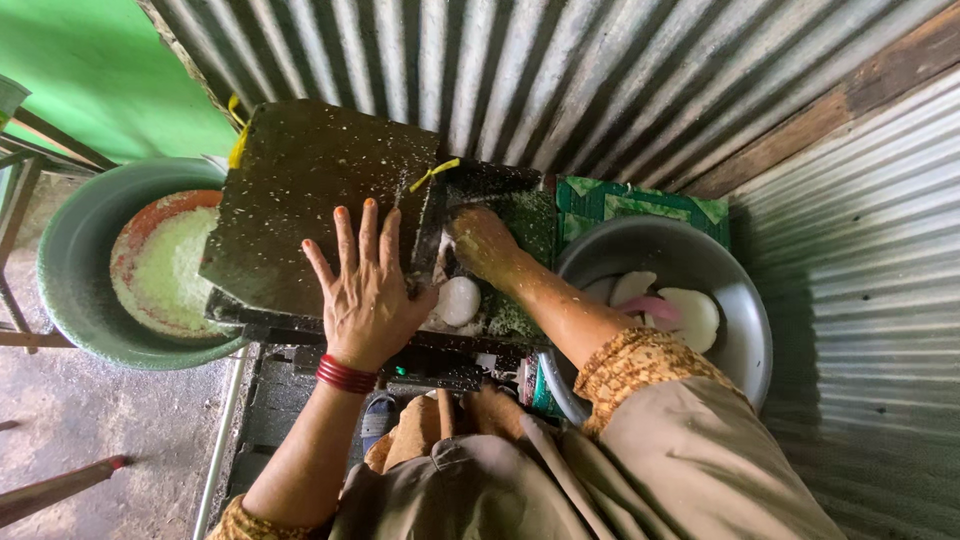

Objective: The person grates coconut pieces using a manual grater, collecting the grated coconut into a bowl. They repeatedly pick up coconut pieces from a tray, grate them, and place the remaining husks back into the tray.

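My left hand (366, 288) lies flat with fingers spread on the dark, speckled cover (300, 190) of a grating machine. Red bangles circle that wrist. My right hand (480, 240) reaches into the machine's feed opening (500, 215), fingers curled downward and dusted with white shreds; what it presses on is hidden. A round white coconut piece (459, 300) rests in the opening beside that wrist. To the right, a metal bowl (735, 270) contains several white coconut pieces (690, 315).
A green basin (75, 240) at left contains an orange dish of white grated coconut (170, 270). Corrugated metal walls (600, 70) close in behind and on the right. A metal stand leg (20, 190) and concrete floor (90, 420) lie at left.
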